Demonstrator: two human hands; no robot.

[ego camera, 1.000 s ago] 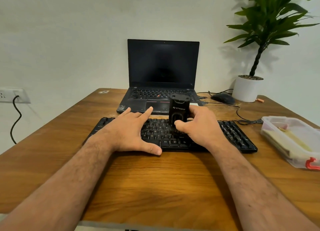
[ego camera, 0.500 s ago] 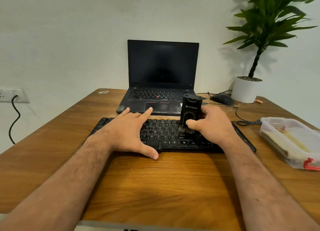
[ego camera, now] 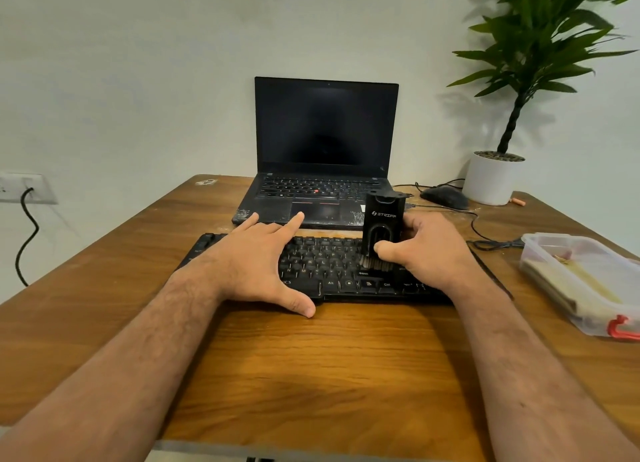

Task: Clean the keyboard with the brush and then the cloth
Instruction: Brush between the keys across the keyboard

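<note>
— Brushing looks like the step in hand: the right hand [ego camera: 431, 253] has thumb and fingers curled round the black brush [ego camera: 382, 229], upright, bristles down on the keys right of the keyboard's [ego camera: 332, 271] middle.

— And the left hand [ego camera: 256, 264]?

— Flat on the keyboard's left half, fingers straight and spread, thumb stretched past its near edge onto the table [ego camera: 311, 375]. The keyboard lies across the middle of the table, just in front of the laptop [ego camera: 325, 156].

— What could go wrong?

— Pressing hard might catch a keycap. Dust could be flicked toward the laptop, which sits close behind. If the left hand eases, I'd guess the keyboard skids.

— The cloth?

— Possibly in the plastic box [ego camera: 581, 281] by the right edge; I can't tell.
</note>
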